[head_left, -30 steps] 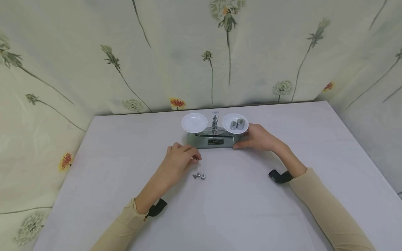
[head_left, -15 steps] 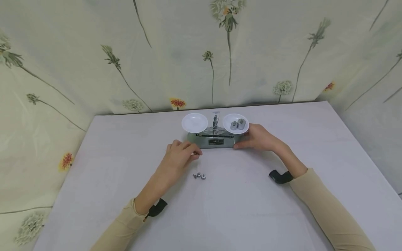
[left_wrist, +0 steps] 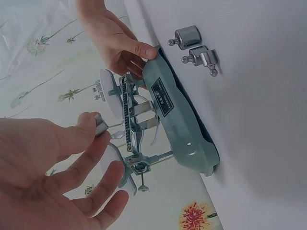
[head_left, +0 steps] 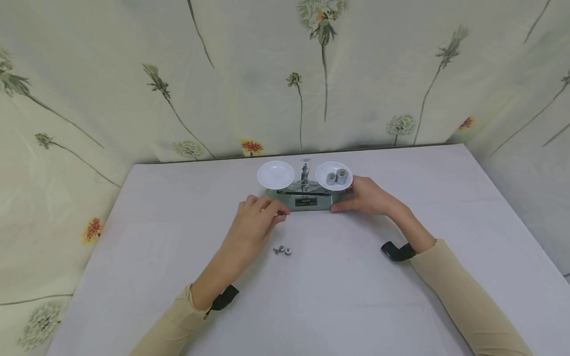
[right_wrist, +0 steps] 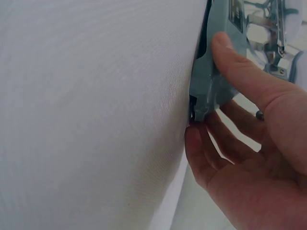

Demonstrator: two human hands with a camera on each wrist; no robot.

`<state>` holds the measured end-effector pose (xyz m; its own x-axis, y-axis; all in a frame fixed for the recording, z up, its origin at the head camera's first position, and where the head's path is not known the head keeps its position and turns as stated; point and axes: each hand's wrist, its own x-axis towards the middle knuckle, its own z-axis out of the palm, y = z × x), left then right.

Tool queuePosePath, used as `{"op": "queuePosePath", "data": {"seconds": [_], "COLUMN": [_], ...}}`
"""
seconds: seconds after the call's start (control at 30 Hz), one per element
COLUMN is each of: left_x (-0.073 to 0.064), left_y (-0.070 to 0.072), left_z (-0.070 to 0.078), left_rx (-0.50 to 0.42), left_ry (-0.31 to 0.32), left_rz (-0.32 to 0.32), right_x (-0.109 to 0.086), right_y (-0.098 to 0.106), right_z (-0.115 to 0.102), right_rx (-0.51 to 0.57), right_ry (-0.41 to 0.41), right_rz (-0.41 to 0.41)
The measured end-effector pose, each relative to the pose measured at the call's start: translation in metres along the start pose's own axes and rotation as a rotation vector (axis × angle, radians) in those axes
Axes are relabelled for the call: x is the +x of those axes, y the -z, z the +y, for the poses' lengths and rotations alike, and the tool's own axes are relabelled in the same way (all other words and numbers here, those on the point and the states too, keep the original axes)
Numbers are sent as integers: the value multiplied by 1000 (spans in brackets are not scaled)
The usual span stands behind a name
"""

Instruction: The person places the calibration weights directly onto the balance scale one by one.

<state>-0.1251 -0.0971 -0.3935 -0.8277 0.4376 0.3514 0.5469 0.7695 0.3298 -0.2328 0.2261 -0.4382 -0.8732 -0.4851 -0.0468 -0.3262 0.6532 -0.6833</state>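
Note:
A green balance scale (head_left: 289, 201) with two white pans stands near the table's far edge. My left hand (head_left: 254, 225) is in front of its left half, pinching a small silver weight (left_wrist: 100, 124) between thumb and forefinger. The left pan (head_left: 275, 175) holds nothing. On the right pan (head_left: 323, 173) sit two larger metal weights (head_left: 342, 176). My right hand (head_left: 367, 195) grips the right end of the base, thumb on the front; in the right wrist view its other fingers (right_wrist: 194, 148) reach around the end.
Several small knobbed weights (head_left: 288, 251) lie on the white table in front of the scale, one on its side against another. A curtain (head_left: 249, 109) printed with flowers hangs behind the table's far edge (head_left: 196, 160).
My left hand has moved slightly forward and right with the pinched weight, closer to the scale. The right hand and the scale have stayed in place.

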Motion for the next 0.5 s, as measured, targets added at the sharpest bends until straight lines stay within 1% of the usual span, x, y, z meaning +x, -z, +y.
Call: {"op": "queuePosePath", "data": {"seconds": [0.27, 0.5], "left_x": [2, 3], "left_y": [4, 8], "left_z": [4, 5], "left_rx": [28, 32], "left_ry": [-6, -43], "left_rz": [62, 147], "right_x": [0, 0], "right_y": [1, -1], "right_z": [0, 0], "right_rx": [-9, 7], "right_ry": [1, 4], "right_rz": [4, 2]}}
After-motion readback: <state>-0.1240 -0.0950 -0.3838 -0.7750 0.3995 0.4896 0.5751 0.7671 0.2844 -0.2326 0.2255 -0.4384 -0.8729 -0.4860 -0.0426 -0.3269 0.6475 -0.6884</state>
